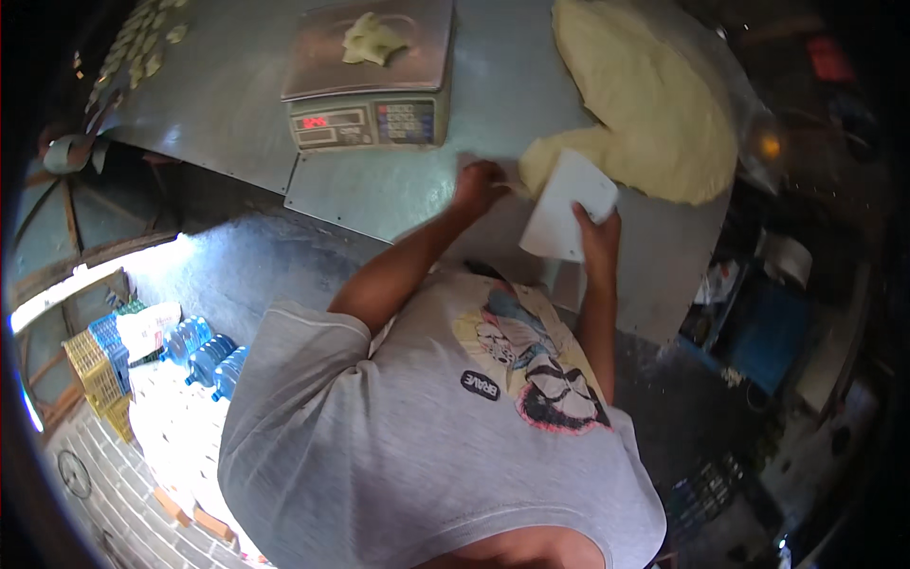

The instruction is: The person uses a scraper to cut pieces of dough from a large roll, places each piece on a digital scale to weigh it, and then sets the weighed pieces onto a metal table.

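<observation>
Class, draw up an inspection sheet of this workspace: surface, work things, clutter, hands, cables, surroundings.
Surface: metal table, seam near the scale.
Work things: large dough mass at right; scale with some dough on its pan, display lit.
Clutter: small pale pieces, far left.
Hands: right hand grips a white scraper; left hand near the dough mass, its hold unclear.
Cables: nothing seen.
Surroundings: blue bottles and yellow crates, lower left.
</observation>
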A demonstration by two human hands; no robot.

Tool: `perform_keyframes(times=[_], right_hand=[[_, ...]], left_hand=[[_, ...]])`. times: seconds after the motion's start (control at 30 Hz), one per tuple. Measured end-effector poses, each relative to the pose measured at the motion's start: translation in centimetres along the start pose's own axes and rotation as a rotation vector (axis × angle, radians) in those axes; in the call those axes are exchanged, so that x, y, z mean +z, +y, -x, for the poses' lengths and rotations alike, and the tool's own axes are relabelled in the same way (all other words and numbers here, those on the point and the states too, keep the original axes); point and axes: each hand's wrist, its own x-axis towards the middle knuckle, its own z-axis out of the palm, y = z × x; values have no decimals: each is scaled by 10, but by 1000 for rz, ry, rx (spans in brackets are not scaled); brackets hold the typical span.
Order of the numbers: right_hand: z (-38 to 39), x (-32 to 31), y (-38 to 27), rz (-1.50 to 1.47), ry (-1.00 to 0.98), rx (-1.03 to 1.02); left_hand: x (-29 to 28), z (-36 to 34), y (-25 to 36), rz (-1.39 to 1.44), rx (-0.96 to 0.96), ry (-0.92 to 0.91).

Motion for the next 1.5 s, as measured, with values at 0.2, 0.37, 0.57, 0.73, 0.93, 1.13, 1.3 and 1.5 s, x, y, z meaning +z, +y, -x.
perform_keyframes(times=[0.2, 0.37, 0.57, 0.73, 0.93, 1.13, 1.3, 1.5], right_hand=[[-1, 75, -78, 702, -107, -92], [-18, 121, -37, 958, -176, -29], [-56, 97, -7, 655, 144, -322], [-43, 45, -15, 264, 10, -137], [-5, 0, 17, -10, 222, -83], [28, -38, 9, -20, 292, 89], [35, -55, -8, -155, 346, 115], [37, -52, -3, -199, 275, 151]], left_hand=[[-21, 15, 2, 21, 87, 41], [-16, 14, 2, -109, 216, 58], [-97, -46, 45, 155, 313, 524], [-263, -89, 106, -48, 500, 925], [-183, -73, 18, -711, 125, 719], [-12, 20, 36, -340, 487, -120], [-1, -9, 65, -277, 323, -220], [24, -17, 59, -354, 461, -62]])
